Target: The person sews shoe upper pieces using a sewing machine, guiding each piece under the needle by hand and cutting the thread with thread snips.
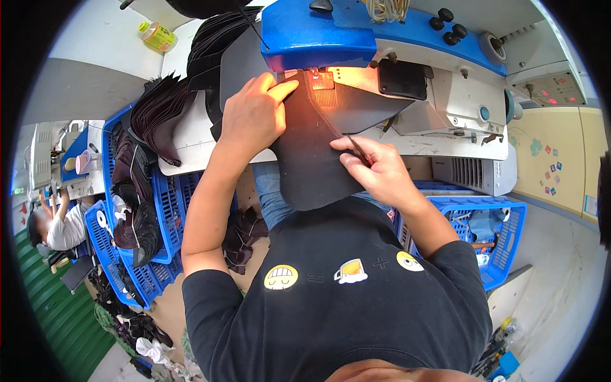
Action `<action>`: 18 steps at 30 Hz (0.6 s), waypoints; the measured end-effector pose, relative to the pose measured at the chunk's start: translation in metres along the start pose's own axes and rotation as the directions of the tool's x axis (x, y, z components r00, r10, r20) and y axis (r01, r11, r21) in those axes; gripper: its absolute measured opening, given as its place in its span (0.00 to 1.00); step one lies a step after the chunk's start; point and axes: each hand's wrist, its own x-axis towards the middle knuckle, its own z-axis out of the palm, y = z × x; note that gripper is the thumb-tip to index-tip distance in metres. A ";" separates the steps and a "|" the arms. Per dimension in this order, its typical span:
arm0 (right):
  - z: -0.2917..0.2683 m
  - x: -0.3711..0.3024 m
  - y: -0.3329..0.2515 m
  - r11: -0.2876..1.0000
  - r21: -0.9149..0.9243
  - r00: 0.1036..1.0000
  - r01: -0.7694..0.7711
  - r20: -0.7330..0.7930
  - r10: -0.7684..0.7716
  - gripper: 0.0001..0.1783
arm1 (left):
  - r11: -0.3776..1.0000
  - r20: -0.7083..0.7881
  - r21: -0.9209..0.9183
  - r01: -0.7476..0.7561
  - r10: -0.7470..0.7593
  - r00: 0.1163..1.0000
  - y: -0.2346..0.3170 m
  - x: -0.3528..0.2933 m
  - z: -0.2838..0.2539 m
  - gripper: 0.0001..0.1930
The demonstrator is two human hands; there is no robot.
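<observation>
The right hand (pixel 372 169) pinches a thin tool against the near edge of the dark leather piece (pixel 312 153), steadying it as it hangs off the desk (pixel 191 143) toward the lap. Farther on, the left hand (pixel 254 114) lies flat, fingers together, pressing the leather toward the lit needle area (pixel 321 81) of the blue sewing machine (pixel 318 32), keeping the seam line straight.
</observation>
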 end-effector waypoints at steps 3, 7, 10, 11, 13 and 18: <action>-0.006 0.006 0.004 0.996 0.070 0.999 -0.046 -0.008 0.047 0.13 | 1.000 -0.013 0.010 0.008 -0.008 1.000 0.001 0.005 0.003 0.17; -0.013 0.004 0.005 0.997 0.061 0.999 -0.036 -0.030 0.038 0.13 | 0.998 -0.088 -0.008 -0.070 0.069 0.994 0.000 0.010 0.014 0.17; -0.018 0.001 0.004 0.998 0.004 0.998 -0.063 -0.030 0.064 0.14 | 0.997 -0.092 -0.037 -0.062 0.059 0.994 0.002 0.011 0.017 0.16; -0.019 -0.001 0.003 0.998 0.003 0.997 -0.065 -0.028 0.065 0.14 | 0.997 -0.105 -0.059 -0.045 0.038 0.994 0.001 0.011 0.018 0.15; -0.020 -0.002 0.002 0.999 -0.053 0.999 0.010 -0.047 -0.012 0.14 | 0.996 -0.119 -0.082 -0.024 0.014 0.993 0.001 0.010 0.016 0.15; -0.023 -0.002 0.001 0.998 -0.067 0.998 0.003 -0.057 -0.007 0.14 | 0.992 0.146 0.062 0.112 -0.120 0.982 0.019 0.008 -0.013 0.16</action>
